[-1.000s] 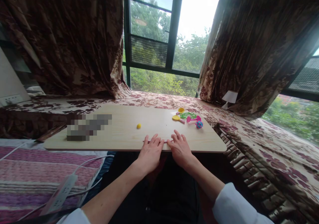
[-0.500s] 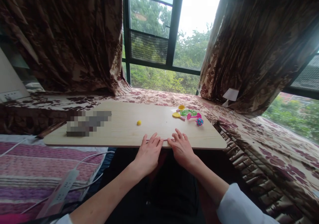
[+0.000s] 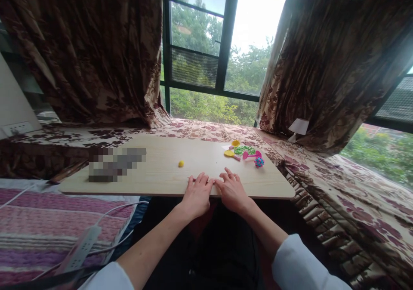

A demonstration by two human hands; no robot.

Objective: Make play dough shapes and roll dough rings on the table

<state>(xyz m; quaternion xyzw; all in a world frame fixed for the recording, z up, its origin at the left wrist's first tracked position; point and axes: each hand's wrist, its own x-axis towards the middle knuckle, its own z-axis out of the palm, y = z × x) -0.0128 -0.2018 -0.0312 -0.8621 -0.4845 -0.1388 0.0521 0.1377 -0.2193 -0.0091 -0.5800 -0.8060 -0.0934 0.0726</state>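
My left hand (image 3: 198, 194) lies palm down near the front edge of the pale wooden board (image 3: 155, 169), fingers stretched out. Beside it, my right hand (image 3: 231, 190) is also palm down, its fingers spread and slightly bent. Under the fingers of both hands runs a thin pinkish strand (image 3: 191, 178), mostly covered; only small bits show, and its material is unclear. Beyond my left fingertips sits a small yellow ball (image 3: 181, 164), touched by neither hand.
Toward the board's right side lie yellow scoop-shaped toys (image 3: 229, 153), a green beaded-looking loop (image 3: 244, 150), a pink dumbbell-shaped piece (image 3: 252, 155) and a blue-and-pink knobbly ball (image 3: 259, 162). A blurred-out dark item (image 3: 118, 165) occupies the left. A power strip (image 3: 79, 247) with cables lies lower left.
My hands have drawn closer together, the left shifting right and the right slightly left, still over the strand. The whole view has tilted a little.
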